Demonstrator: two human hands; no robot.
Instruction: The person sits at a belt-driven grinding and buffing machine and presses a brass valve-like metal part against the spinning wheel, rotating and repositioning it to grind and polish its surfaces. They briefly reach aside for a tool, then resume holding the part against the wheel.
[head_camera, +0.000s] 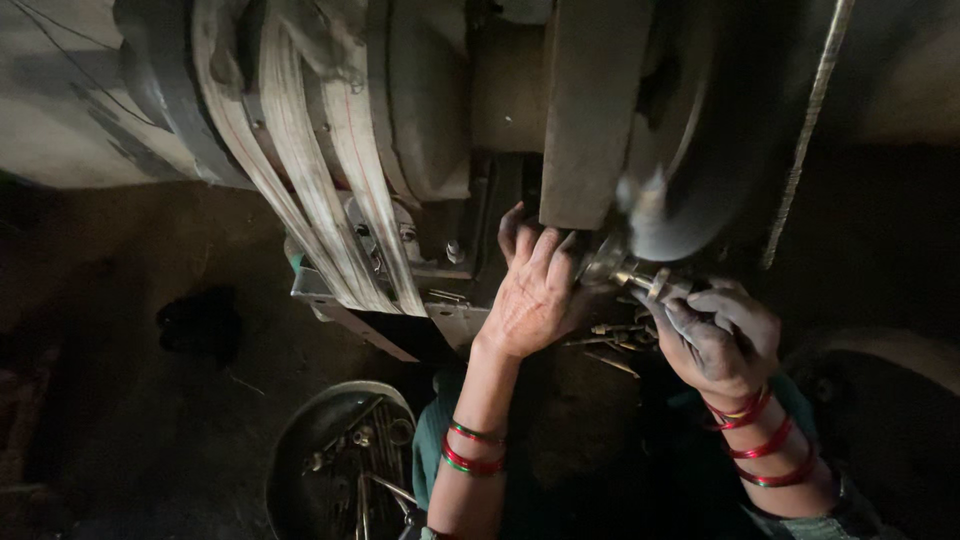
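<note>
A small brass-coloured metal part (640, 280) was pressed against the grey spinning wheel (660, 215), just right of centre. The left hand (530, 295) lay open, fingers spread, its tips touching the part's left end. The right hand (720, 340) was closed around the part's other end. At far left, pale drive belts (320, 190) ran diagonally over the machine. A round pan of metal pieces (300, 450) sat lower left. Dark floor (130, 400) lay open at left.

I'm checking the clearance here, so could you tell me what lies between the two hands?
In the head view, a small shiny metal part bridges the left hand and right hand, held against the spinning wheel.
</note>
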